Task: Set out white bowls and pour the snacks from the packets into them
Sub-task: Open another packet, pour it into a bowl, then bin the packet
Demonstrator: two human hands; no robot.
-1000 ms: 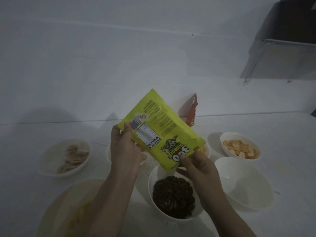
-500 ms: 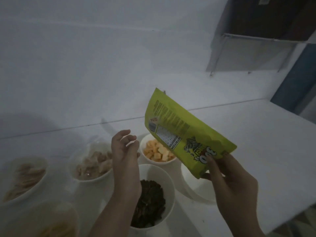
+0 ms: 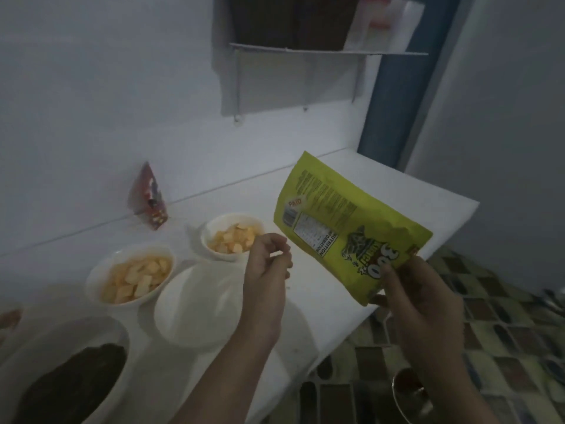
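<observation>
A: Containers, largest first?

B: Nearest me, at the lower left, a big white bowl (image 3: 101,390) with a dark heap of snack (image 3: 73,390) in it; the frame edge cuts it off. Beyond it sits a wide white bowl (image 3: 195,307) with nothing visible inside, partly behind my left forearm. Just left of that one is a bowl of pale yellow-orange pieces (image 3: 130,278). Farthest back, a smaller bowl of orange cubes (image 3: 234,235). These last three stand close together, rims nearly touching. At the far left edge there is a blurred scrap of another snack; I cannot tell what holds it.

A: Packets?

B: The yellow-green packet (image 3: 342,228) is in the air, right of the bowls and over the bench's right end, tilted, with its print upside down to me. My right hand (image 3: 415,295) pinches its lower corner, thumb on the printed face. A small red packet (image 3: 149,198) stands upright at the back, against the wall, well apart from the bowls.

A: Left hand?

B: My left hand (image 3: 269,264) hangs over the gap between the empty bowl and the cube bowl, fingers loosely curled, gripping nothing, clear of the packet.

A: Surface and room?

B: White bench (image 3: 351,304), its right edge and corner in view; light is dim. White wall behind, with a wall shelf (image 3: 327,52) above carrying a dark box. A blue upright strip stands right of the shelf. Floor (image 3: 489,347) is patterned tile in greens and browns, with a round shiny object at the bottom that I cannot identify.
</observation>
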